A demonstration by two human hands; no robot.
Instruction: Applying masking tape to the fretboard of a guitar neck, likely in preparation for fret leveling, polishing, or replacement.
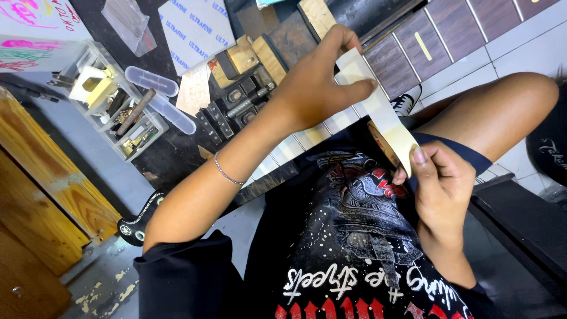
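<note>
A guitar neck lies across my lap, its dark fretboard (413, 47) running to the upper right. Pale masking tape covers the near stretch of it (295, 147). My left hand (319, 82) reaches over the neck and pinches the free end of a cream tape strip (378, 106) between thumb and fingers. The strip stretches down to a tape roll (384, 145), which my right hand (440, 183) grips close to my chest. The roll is mostly hidden behind the strip and my fingers.
A clear plastic organiser (112, 100) full of small parts sits at the left, with sandpaper sheets (195, 29), wooden blocks (242, 56) and a black metal clamp (236, 106) beyond. A wooden cabinet (41, 189) stands far left. My bare leg (496, 118) is at the right.
</note>
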